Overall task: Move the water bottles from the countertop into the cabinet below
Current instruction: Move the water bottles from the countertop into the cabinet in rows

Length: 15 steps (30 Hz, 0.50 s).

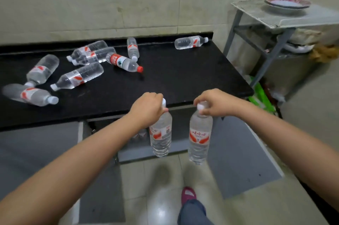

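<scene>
Transfer step under way. My left hand and right hand each pinch one bottle by the neck, left bottle and right bottle hanging before the open cabinet. Next, by my estimate: lower both inside. Eight remain on the surface.

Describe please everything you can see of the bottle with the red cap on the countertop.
The red-capped bottle is clear plastic and looks full of water. It has a wide red label with white print near its base end and a small red screw cap. It lies on its side on the black countertop, cap pointing toward the front right, base toward the back left. Its base end sits against or very close to another lying bottle with a white cap. Neither hand touches it.
</scene>
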Each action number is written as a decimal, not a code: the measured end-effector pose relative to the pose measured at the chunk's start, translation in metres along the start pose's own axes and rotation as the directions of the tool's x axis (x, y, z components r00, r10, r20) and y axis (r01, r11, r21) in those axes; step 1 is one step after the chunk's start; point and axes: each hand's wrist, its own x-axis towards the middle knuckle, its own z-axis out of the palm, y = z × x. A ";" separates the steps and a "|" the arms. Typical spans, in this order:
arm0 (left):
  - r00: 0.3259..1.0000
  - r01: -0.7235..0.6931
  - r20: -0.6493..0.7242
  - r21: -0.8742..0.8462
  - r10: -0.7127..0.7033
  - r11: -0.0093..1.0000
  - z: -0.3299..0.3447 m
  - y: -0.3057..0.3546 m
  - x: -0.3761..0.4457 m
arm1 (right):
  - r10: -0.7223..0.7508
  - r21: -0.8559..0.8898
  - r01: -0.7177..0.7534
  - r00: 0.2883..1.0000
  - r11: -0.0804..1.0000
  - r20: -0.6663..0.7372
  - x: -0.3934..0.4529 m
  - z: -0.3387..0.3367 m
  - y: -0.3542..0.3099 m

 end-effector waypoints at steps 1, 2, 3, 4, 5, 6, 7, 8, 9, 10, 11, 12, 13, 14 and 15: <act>1.000 -0.011 0.006 0.012 0.011 1.000 0.011 -0.002 -0.010 | -0.028 -0.014 0.028 0.999 1.000 0.041 -0.005 0.011 -0.006; 0.999 -0.029 0.024 0.034 0.028 0.999 0.023 -0.006 -0.019 | -0.054 -0.027 0.056 0.995 0.998 0.084 -0.008 0.023 -0.011; 0.997 -0.058 0.063 0.063 0.054 0.996 0.036 -0.010 -0.028 | -0.080 -0.038 0.086 0.988 0.996 0.129 -0.009 0.036 -0.015; 0.990 -0.091 0.113 0.094 0.081 0.991 0.047 -0.012 -0.034 | -0.106 -0.047 0.116 0.979 0.992 0.176 -0.009 0.050 -0.018; 0.982 -0.121 0.161 0.136 0.098 0.983 0.060 -0.015 -0.041 | -0.125 -0.058 0.140 0.967 0.988 0.221 -0.006 0.064 -0.020; 0.976 -0.145 0.187 0.178 0.112 0.973 0.072 -0.019 -0.044 | -0.136 -0.073 0.161 0.955 0.984 0.264 -0.002 0.077 -0.021; 0.976 -0.165 0.179 0.213 0.128 0.963 0.081 -0.021 -0.044 | -0.143 -0.088 0.177 0.943 0.980 0.301 0.005 0.090 -0.021; 0.977 -0.175 0.162 0.251 0.137 0.952 0.089 -0.023 -0.043 | -0.149 -0.102 0.191 0.933 0.976 0.327 0.012 0.103 -0.020; 0.974 -0.173 0.187 0.277 0.124 0.945 0.097 -0.025 -0.041 | -0.157 -0.116 0.207 0.928 0.971 0.339 0.021 0.115 -0.018; 0.961 -0.176 0.255 0.281 0.104 0.943 0.103 -0.026 -0.038 | -0.167 -0.125 0.223 0.922 0.967 0.348 0.031 0.126 -0.015; 0.946 -0.184 0.311 0.291 0.089 0.939 0.111 -0.028 -0.034 | -0.177 -0.128 0.236 0.917 0.963 0.358 0.039 0.138 -0.012; 0.948 -0.186 0.306 0.305 0.089 0.934 0.121 -0.033 -0.030 | -0.185 -0.127 0.245 0.913 0.961 0.362 0.050 0.151 -0.007; 0.950 -0.177 0.302 0.306 0.081 0.935 0.135 -0.040 -0.024 | -0.187 -0.126 0.247 0.913 0.961 0.363 0.061 0.165 -0.002; 0.951 -0.154 0.304 0.298 0.060 0.942 0.148 -0.044 -0.017 | -0.184 -0.126 0.243 0.915 0.962 0.359 0.072 0.179 0.004; 0.956 -0.136 0.289 0.300 0.046 0.944 0.168 -0.052 -0.010 | -0.178 -0.122 0.233 0.919 0.965 0.351 0.086 0.193 0.010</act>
